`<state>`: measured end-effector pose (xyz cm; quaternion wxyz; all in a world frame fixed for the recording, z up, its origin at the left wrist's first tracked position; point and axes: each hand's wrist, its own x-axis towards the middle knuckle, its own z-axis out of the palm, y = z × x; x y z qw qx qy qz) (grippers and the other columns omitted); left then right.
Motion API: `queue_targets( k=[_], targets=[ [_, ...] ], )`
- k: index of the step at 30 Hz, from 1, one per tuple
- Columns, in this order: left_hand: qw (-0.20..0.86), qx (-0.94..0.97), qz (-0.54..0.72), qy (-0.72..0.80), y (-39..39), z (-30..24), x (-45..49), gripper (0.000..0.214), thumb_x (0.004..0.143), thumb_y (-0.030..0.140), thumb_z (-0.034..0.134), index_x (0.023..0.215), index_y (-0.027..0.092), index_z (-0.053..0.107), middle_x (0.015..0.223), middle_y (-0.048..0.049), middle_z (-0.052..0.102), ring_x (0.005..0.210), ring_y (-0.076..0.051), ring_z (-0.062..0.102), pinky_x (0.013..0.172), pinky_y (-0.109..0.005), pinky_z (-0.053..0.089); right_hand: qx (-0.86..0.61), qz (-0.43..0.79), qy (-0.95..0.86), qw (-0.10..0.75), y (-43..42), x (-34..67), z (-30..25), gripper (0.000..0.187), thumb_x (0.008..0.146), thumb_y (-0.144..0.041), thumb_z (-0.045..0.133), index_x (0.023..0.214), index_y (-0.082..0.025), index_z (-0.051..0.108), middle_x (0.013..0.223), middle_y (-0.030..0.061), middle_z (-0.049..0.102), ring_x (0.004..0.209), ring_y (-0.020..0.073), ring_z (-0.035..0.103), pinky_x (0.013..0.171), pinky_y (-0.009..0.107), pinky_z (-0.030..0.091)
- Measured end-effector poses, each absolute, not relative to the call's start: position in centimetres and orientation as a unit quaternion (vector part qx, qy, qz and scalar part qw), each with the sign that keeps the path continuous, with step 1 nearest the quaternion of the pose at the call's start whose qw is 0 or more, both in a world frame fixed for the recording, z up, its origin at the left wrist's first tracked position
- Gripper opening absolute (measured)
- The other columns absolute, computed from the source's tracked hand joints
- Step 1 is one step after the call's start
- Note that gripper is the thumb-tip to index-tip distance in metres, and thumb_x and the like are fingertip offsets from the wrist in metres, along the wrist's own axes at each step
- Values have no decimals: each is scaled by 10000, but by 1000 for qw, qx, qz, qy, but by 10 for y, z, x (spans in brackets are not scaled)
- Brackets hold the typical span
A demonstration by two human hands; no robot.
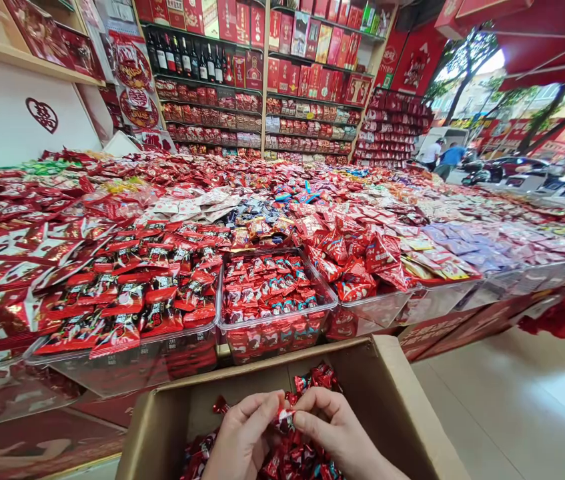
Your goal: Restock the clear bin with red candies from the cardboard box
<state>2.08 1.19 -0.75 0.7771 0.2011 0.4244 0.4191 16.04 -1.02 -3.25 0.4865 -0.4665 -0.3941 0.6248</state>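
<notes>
At the bottom centre of the frame both hands meet over an open cardboard box (392, 393) — the left hand (245, 437) and right hand (335, 433) pinch one small wrapped candy (285, 420) between their fingertips, closed on its two ends. The step looks like handling a single piece above the loose red foil candies (307, 457) in the box; a next move would need a gentle, steady pinch. Its wrapper is shiny red with a pale patch.
</notes>
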Motion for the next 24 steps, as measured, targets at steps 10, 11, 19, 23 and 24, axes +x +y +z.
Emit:
queue_targets(
  k=[10,11,19,23,24],
  targets=[
    [784,164,416,430,15,-6,18,225,473,296,778,619,143,701,504,-33,669,466,-139,583,478,-231,437,-430,619,-431,497,-11,154,-38,277,660,-421,602,660,-158,515,559,-12,505,489,82,440,486,210,360],
    [781,163,418,435,15,-7,17,225,471,300,778,616,146,700,492,-26,662,457,-133,575,467,-225,430,-447,540,-523,485,-10,156,-34,276,683,-429,579,742,-162,542,633,13,544,558,107,490,525,224,395],
    [821,152,401,376,14,-11,18,240,490,330,766,539,115,674,415,12,575,404,-76,483,409,-177,349,-305,-3,-902,305,-4,176,11,254,793,-177,489,1041,-214,529,887,42,636,726,137,518,639,246,431],
    [820,120,403,387,17,-8,9,301,531,406,726,636,129,671,502,-22,645,467,-120,570,452,-198,402,-269,-62,-926,259,2,176,56,178,812,-185,461,965,-182,553,821,35,640,660,116,500,579,238,409],
    [815,134,406,392,17,-7,7,300,547,409,715,651,133,667,524,-27,657,465,-120,576,440,-193,394,-275,-60,-923,261,8,175,68,181,818,-189,448,969,-186,547,832,40,631,678,117,501,597,244,408]
  ],
)
